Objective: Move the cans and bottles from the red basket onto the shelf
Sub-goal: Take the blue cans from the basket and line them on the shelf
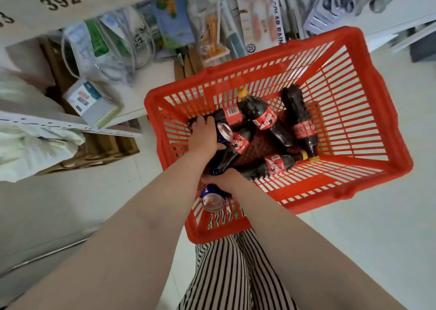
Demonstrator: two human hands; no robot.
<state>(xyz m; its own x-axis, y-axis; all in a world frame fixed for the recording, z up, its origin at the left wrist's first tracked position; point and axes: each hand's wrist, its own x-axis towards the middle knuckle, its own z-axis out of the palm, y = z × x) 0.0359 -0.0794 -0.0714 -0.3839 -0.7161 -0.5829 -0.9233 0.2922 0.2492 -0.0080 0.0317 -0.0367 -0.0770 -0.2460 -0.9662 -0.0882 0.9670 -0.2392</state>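
A red basket stands on the pale floor in front of me. Inside it lie several dark cola bottles with red labels and yellow caps, piled across one another. My left hand reaches into the basket's left side and is closed around a blue can lying among the bottles. My right hand is lower, at the near corner, gripping another blue can whose silver top faces me.
White shelves run along the left and top, holding packaged goods, a small box and hanging items. Cardboard boxes and white bags sit at the left. My striped trousers are just below the basket.
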